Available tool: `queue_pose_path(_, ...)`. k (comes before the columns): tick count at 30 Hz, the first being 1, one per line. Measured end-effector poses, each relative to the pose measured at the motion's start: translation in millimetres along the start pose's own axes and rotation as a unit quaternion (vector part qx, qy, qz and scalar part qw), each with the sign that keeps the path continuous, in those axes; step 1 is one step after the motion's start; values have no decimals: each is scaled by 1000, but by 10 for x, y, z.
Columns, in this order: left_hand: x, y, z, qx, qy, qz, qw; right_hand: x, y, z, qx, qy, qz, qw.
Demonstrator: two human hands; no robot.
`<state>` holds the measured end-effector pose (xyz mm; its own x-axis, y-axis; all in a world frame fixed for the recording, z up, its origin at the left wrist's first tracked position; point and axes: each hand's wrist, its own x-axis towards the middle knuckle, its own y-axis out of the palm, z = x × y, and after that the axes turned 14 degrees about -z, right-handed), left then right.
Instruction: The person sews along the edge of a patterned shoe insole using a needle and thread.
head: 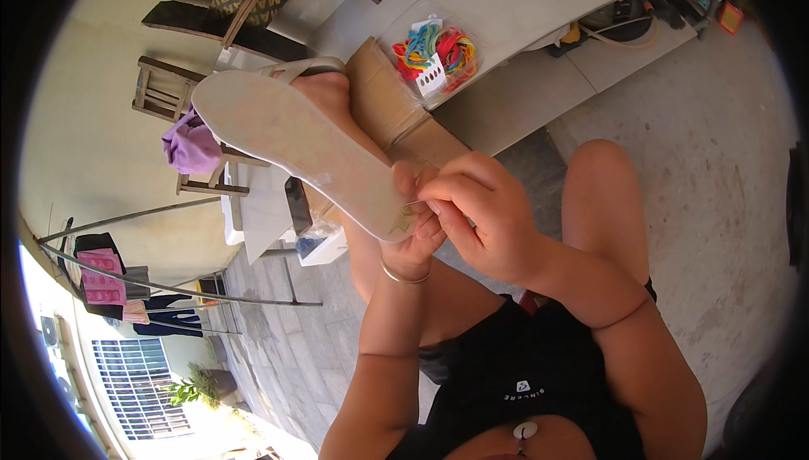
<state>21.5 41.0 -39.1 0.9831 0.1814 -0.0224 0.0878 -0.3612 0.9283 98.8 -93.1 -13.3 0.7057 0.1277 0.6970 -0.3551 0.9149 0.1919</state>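
A pale insole (pixel 297 138) slants across the middle of the view, its wide toe end at upper left and its heel towards me. My left hand (pixel 414 242) grips the heel end, with the thumb on the upper face and the other fingers partly behind it. Greenish-yellow stitching (pixel 402 218) marks the heel in a pointed pattern. Close beside it, my right hand (pixel 490 217) pinches a thin needle (pixel 414 202) between thumb and forefinger; its tip is too fine to make out. Any thread on the needle is hard to see.
Colourful thread skeins (pixel 436 52) lie in a clear plastic tray on a grey table (pixel 524 11). Beside it is a cardboard box (pixel 373 90). My sandalled foot (pixel 322 81) is behind the insole. A wooden chair with purple cloth (pixel 193 144) and a metal drying rack (pixel 189 289) stand left.
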Motion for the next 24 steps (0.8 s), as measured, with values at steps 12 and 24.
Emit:
queue_pose_path(12,-16,116,20,10,-3,-11,1000,-15,7,-24,14,14,2,1000)
queue_pose_path(24,-41,203,55,-1,9,-61,998,-22,-8,-24,55,89,-1,995)
